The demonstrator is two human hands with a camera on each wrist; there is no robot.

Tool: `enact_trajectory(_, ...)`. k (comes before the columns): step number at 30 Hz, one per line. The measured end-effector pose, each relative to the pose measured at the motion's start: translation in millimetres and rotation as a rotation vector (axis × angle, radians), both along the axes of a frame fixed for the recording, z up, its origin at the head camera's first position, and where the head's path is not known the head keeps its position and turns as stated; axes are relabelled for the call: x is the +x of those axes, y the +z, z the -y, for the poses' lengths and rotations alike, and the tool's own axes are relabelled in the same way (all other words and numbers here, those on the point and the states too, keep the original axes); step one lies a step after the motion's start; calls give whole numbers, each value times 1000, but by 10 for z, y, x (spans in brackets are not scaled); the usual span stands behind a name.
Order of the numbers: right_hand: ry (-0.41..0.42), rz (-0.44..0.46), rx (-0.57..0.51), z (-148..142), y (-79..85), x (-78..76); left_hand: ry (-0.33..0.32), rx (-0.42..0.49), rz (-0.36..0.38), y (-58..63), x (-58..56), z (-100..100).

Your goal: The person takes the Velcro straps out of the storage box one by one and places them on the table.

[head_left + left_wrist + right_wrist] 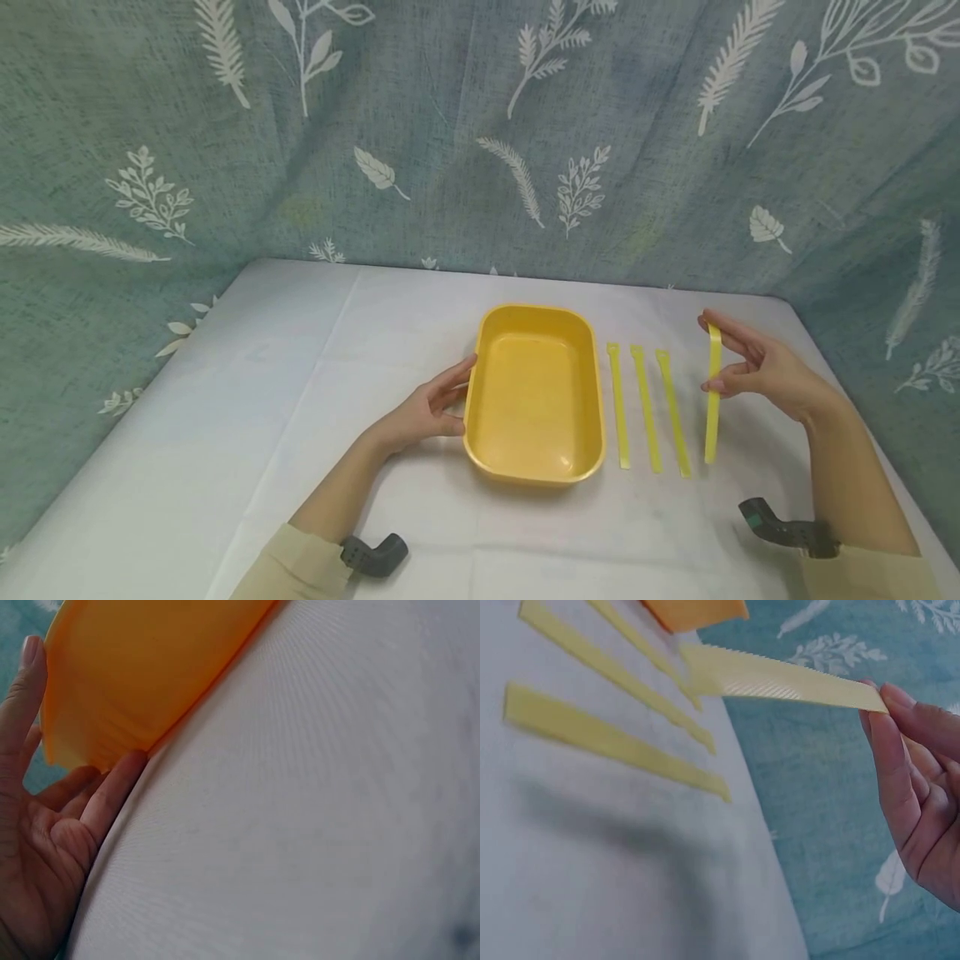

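A yellow rectangular tray [472,408] with rounded corners sits on the white table. My left hand [423,414] touches the outside of its left wall with fingers loosely extended; in the left wrist view the fingertips [135,759] meet the tray's side [150,667]. To the right, my right hand [757,367] pinches a thin yellow strip [712,425], held above the table. The right wrist view shows one end of that held strip [795,682] between thumb and finger. Several similar strips [645,400] with small holed heads lie side by side between tray and right hand.
A white cloth [360,350] with fold lines covers the table. Behind it and at both sides hangs a green-blue curtain [420,125] with white leaf prints. A dark device [375,557] is worn on the left wrist, another dark device [787,531] on the right.
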State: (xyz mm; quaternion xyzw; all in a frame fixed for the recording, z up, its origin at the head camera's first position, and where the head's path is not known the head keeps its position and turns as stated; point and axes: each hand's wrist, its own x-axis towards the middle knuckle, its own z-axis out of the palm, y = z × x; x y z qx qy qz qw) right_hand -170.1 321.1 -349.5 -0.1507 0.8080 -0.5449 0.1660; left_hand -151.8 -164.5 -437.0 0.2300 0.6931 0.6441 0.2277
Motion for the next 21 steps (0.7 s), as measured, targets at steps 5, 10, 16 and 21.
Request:
enact_trajectory(5, -9, 25, 3, -52, -111, 34, 0, 1, 8, 2, 3, 3)
enact_trajectory(10, -44, 52, 65, -56, -234, 39, 0, 6, 4, 3, 13, 4)
enact_trajectory(16, -63, 65, 116, -57, -371, 37, -1, 0, 8, 1, 19, 12)
enact_trajectory(21, -77, 16, 133, -62, -444, 32, 5, -6, 6, 13, 13, 4)
